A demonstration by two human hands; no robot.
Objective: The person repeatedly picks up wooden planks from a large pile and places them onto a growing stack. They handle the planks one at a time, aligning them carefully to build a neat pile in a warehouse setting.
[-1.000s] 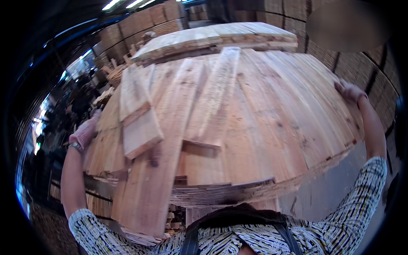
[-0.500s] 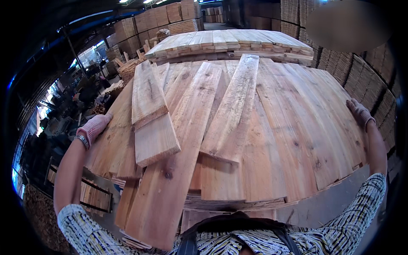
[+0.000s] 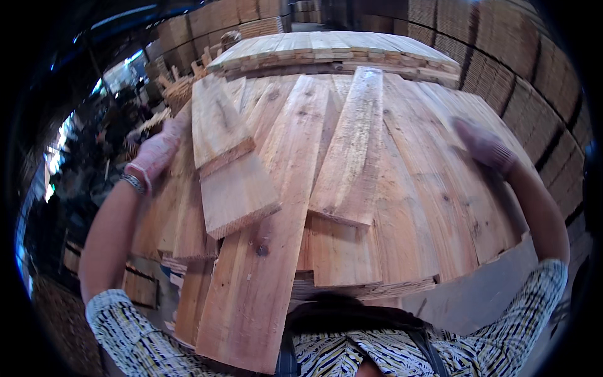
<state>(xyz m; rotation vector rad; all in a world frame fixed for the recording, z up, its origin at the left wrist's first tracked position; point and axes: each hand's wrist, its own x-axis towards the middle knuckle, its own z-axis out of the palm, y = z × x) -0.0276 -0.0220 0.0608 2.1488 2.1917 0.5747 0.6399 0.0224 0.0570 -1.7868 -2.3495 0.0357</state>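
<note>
Wooden boards [image 3: 414,207] lie side by side in a wide layer before me. Across its left half rest loose boards: a short thick one [image 3: 220,122] with another [image 3: 239,195] under its near end, a long knotted plank [image 3: 260,276] jutting toward my body, and a rough-faced plank [image 3: 352,144]. My left hand [image 3: 157,154], in a pinkish knit glove, is at the layer's left edge, fingers stretched forward and somewhat blurred. My right hand [image 3: 483,144], gloved too and smeared by motion, is over the right-hand boards with fingers extended inward. I see nothing held in either hand.
Behind the layer stands another stack of boards [image 3: 333,53]. Tall stacks of bundled wood [image 3: 496,81] line the right side, and more blocks [image 3: 232,16] rise at the back left. Wood pieces [image 3: 179,88] are heaped beyond my left hand.
My right hand has moved inward from the layer's right edge onto the boards. My left hand has slid forward along the left edge. The view has shifted slightly.
</note>
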